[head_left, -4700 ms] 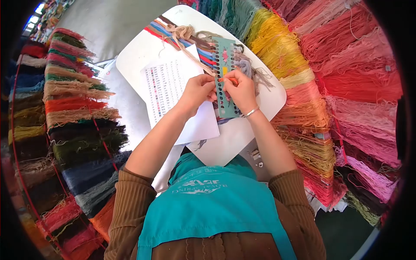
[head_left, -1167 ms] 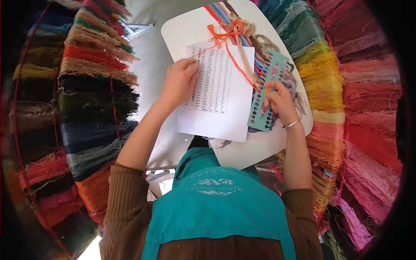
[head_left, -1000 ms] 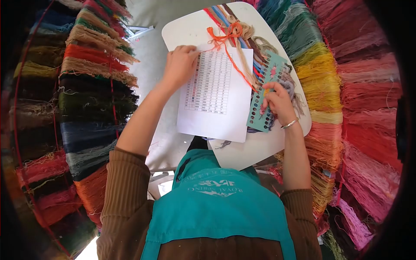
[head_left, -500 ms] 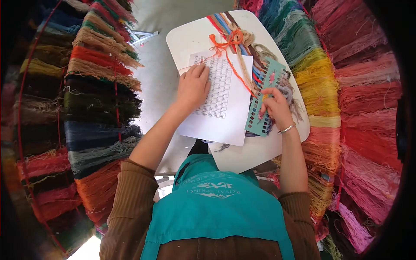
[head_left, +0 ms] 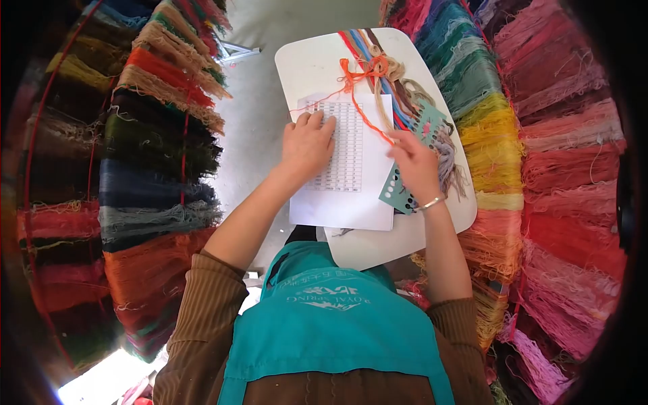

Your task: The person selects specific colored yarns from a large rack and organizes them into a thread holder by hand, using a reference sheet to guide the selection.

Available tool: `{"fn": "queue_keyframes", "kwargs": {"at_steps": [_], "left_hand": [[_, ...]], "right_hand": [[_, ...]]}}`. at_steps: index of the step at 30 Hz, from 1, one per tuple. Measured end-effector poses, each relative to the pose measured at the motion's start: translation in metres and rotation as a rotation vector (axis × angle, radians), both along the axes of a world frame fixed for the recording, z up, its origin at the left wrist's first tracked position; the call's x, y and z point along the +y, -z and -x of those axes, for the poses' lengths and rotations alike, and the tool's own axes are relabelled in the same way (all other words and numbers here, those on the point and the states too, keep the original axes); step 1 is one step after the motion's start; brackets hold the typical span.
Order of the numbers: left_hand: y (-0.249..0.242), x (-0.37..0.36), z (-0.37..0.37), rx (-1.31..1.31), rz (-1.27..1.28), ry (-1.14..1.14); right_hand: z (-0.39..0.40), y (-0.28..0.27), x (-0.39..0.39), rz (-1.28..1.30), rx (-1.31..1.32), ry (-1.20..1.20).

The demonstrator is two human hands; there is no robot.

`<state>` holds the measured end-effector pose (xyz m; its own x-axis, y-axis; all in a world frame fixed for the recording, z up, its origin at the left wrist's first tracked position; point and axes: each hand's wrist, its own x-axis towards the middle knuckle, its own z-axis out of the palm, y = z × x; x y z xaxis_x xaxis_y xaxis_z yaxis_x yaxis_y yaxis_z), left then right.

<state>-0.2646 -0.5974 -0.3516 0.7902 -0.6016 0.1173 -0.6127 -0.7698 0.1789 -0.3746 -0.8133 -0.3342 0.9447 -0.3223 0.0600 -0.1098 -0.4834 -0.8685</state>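
My left hand (head_left: 308, 143) lies on a white sheet with a printed table of numbers (head_left: 344, 155), fingers spread a little near its upper left. My right hand (head_left: 415, 164) is bent over the edge of a teal card with punched holes (head_left: 398, 192), its thumb and index finger together at the end of an orange yarn strand (head_left: 368, 120). The strand runs up to an orange knot (head_left: 364, 71) around a bundle of coloured yarns (head_left: 386, 84). Grey and mauve threads (head_left: 445, 158) hang from the card's right side. All rest on a white board (head_left: 304, 64).
Racks of hanging yarn stand on both sides, dark and orange skeins (head_left: 158, 152) at left, yellow (head_left: 487, 142) and pink skeins (head_left: 574, 175) at right. A metal stand leg (head_left: 239, 54) shows behind the board. A teal apron (head_left: 331, 310) covers my lap.
My right hand has moved left and slightly down, from over the card's holes to the end of the orange strand. The board appears shifted a little lower in view. My left hand stays on the sheet.
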Motion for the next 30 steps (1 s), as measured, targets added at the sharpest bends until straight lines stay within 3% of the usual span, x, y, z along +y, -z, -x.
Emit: {"fn": "queue_keyframes", "kwargs": {"at_steps": [3,4,6,10,13,18,23,25,26,28,30], "left_hand": [[0.002,0.001,0.0,0.006,0.012,-0.019],[0.006,0.004,-0.001,0.022,0.06,0.0],[0.004,0.013,0.001,0.03,0.109,0.004],[-0.004,0.047,0.031,0.041,0.273,-0.003],[-0.005,0.102,0.069,0.114,0.33,-0.077],[-0.001,0.203,0.11,0.091,0.351,-0.189],[-0.069,0.334,0.152,-0.157,0.283,-0.385],[-0.121,0.391,0.173,-0.158,0.232,-0.497],[-0.13,0.421,0.187,-0.334,0.172,-0.54],[-0.182,0.469,0.215,-0.35,0.116,-0.685],[-0.207,0.525,0.243,-0.544,0.003,-0.834]], "right_hand": [[-0.029,-0.005,0.019,0.535,-0.201,-0.312],[-0.036,0.003,0.019,0.536,-0.209,-0.326],[-0.048,0.017,0.018,0.923,-0.141,-0.216],[-0.041,0.001,0.026,0.763,-0.163,-0.164],[-0.013,-0.009,0.055,0.651,-0.285,-0.332],[0.022,-0.009,0.1,0.369,-0.305,-0.41],[0.037,0.001,0.156,0.059,-0.151,-0.462],[0.034,0.001,0.189,-0.012,-0.042,-0.503],[0.032,0.001,0.208,-0.012,-0.062,-0.547],[0.035,-0.019,0.255,-0.083,-0.065,-0.616],[0.032,-0.02,0.291,-0.057,-0.15,-0.769]]}}
